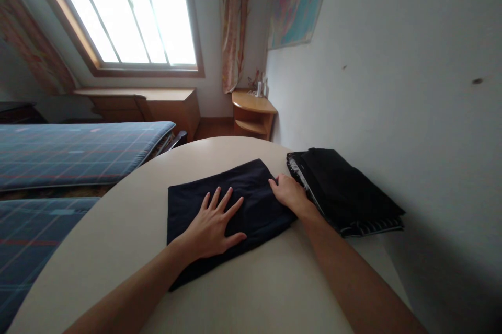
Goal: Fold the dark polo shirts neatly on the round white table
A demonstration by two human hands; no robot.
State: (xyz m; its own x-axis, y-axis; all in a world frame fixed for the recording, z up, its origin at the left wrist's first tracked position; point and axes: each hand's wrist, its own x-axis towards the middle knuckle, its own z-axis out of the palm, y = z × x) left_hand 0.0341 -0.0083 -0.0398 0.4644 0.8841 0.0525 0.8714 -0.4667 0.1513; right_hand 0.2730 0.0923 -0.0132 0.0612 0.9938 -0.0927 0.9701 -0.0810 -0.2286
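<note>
One folded navy cloth (254, 182) lying flat, mid-surface (129, 229). Left hand (214, 227) palm down on its near-left part, fingers spread apart. Right hand (289, 193) at its right edge, fingers curled; can't tell if clamped on fabric. Black folded stack (349, 187) to the right, just beside right hand, near white wall (392, 88). Plaid mattresses (78, 153) left; window (125, 10) far left.

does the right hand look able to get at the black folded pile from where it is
Probably yes: the right hand, at the edge of the dark folded cloth, is right beside the black pile, with nothing visible blocking the way.
</note>
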